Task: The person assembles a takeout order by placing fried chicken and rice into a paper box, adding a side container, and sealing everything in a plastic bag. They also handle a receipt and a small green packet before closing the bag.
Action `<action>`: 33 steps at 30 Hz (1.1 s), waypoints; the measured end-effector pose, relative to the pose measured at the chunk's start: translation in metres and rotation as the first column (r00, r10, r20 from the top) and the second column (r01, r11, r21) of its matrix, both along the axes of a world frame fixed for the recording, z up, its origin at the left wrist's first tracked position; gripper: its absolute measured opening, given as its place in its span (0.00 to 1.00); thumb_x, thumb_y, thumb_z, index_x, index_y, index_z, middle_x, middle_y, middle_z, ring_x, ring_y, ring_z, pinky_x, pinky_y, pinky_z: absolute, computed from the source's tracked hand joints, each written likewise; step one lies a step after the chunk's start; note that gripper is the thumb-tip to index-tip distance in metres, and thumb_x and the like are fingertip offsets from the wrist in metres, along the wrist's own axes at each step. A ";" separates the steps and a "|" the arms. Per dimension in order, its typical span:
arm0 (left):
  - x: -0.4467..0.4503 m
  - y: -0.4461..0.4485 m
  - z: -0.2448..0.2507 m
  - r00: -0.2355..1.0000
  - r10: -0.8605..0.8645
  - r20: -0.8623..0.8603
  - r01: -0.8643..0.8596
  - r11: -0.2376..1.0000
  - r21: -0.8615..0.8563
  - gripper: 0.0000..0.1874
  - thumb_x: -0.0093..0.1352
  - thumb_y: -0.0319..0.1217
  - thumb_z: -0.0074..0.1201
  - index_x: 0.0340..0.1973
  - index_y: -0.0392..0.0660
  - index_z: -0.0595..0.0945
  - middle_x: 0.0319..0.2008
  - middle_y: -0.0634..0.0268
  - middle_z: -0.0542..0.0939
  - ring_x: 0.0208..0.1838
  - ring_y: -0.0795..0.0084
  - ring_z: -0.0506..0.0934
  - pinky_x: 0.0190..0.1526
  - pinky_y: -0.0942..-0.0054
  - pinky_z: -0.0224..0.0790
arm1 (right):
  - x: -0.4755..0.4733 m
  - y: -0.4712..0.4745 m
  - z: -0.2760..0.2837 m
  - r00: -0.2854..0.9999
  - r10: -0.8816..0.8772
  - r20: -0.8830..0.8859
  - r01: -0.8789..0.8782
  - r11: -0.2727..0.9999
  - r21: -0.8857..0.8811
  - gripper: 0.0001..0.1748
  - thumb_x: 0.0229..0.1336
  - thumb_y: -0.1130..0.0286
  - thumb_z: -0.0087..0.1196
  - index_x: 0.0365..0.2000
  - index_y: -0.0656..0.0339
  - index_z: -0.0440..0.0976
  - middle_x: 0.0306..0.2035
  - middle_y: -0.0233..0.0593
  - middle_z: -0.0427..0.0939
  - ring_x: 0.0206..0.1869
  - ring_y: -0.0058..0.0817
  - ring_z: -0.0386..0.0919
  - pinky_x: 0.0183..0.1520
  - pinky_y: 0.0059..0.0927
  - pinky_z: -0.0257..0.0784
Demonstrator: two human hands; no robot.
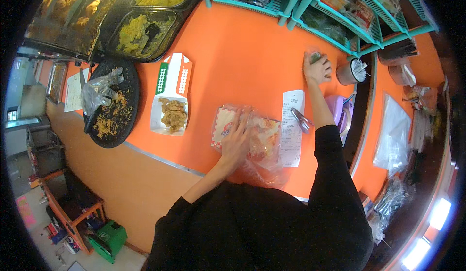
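Observation:
My left hand (236, 134) lies flat on a clear plastic bag (267, 169) that wraps a food box with a red checked edge (217, 136) on the orange counter. Up at the right, my right hand (317, 69) has its fingers curled around a small clear packet with green contents (315, 57). Between my arms a printed paper receipt (291, 154) lies with a metal stapler-like tool (300, 120) on it. An open paper box (154, 120) holding fried chicken pieces (173, 114) stands to the left.
Teal plastic racks (327, 12) with packets stand at the back right, a cup of wrapped straws (347, 72) below them. At left are a black tray (133, 125) with crumbs, a knife (82, 78) and a tray of yellow rice (145, 34). A purple tape dispenser (336, 109) is near my right forearm.

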State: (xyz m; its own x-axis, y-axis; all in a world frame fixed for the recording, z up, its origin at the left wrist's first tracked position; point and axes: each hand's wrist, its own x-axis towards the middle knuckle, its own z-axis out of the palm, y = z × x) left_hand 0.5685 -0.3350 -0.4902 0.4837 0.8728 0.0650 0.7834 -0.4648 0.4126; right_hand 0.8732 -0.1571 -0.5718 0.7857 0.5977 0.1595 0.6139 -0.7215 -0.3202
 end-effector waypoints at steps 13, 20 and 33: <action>-0.087 0.047 0.083 0.850 0.044 0.525 0.214 0.882 -0.421 0.40 0.50 0.10 0.37 0.62 0.39 0.57 0.65 0.49 0.55 0.67 0.57 0.55 0.64 0.69 0.49 | -0.124 -0.121 0.193 -0.436 0.723 -0.536 -0.200 0.502 0.841 0.20 0.54 0.65 0.55 0.46 0.60 0.66 0.35 0.35 0.75 0.33 0.26 0.75 0.40 0.29 0.72; -0.092 0.032 0.100 0.703 0.255 0.664 0.281 0.758 -0.589 0.41 0.52 0.06 0.31 0.63 0.42 0.54 0.68 0.57 0.44 0.69 0.61 0.50 0.65 0.68 0.47 | -0.201 -0.133 0.170 -0.001 0.879 -0.477 -1.000 0.004 0.009 0.28 0.47 0.61 0.59 0.49 0.59 0.66 0.45 0.49 0.71 0.53 0.43 0.67 0.53 0.44 0.62; -0.085 0.049 0.082 0.755 0.028 0.655 0.282 0.888 -0.363 0.45 0.48 0.06 0.28 0.65 0.44 0.52 0.69 0.63 0.45 0.69 0.63 0.50 0.45 0.81 0.71 | -0.171 -0.111 0.106 -0.149 0.861 -0.486 -0.937 0.035 0.349 0.24 0.56 0.70 0.46 0.55 0.54 0.62 0.54 0.43 0.65 0.56 0.39 0.65 0.56 0.34 0.62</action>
